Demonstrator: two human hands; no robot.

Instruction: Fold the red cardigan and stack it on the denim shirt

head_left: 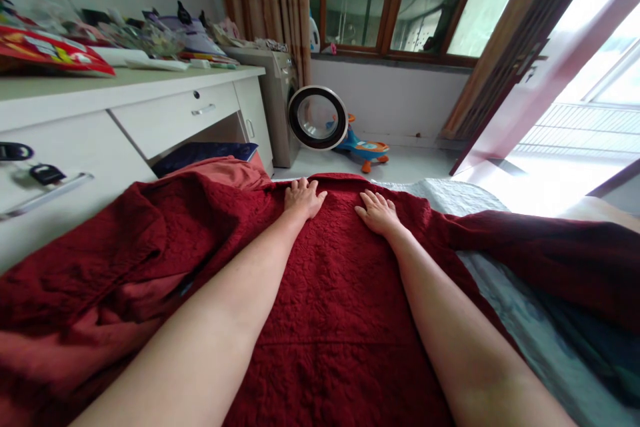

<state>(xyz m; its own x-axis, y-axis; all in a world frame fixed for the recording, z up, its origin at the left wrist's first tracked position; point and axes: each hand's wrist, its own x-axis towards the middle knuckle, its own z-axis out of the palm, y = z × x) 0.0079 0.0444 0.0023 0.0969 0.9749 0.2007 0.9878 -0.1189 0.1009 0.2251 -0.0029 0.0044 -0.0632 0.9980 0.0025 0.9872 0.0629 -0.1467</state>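
A dark red garment [340,280] with a textured weave lies spread out in front of me, its sleeves stretched to the left and right. Near its far, collar end, my left hand [303,198] rests flat on the cloth, fingers spread. My right hand [379,211] lies on the same garment a little to the right, palm down with the fingers stretched out. Neither hand grips anything. Beneath the garment, pinkish cloth [150,293] shows on the left and a pale blue-grey bed cover [505,280] on the right.
A white desk [165,90] along the left carries a red snack bag [55,52] and much clutter. Behind it stands a washing machine [280,107] with its round door [318,117] swung open. A blue and orange ride-on toy [363,147] sits on the floor. An open door [545,73] is at right.
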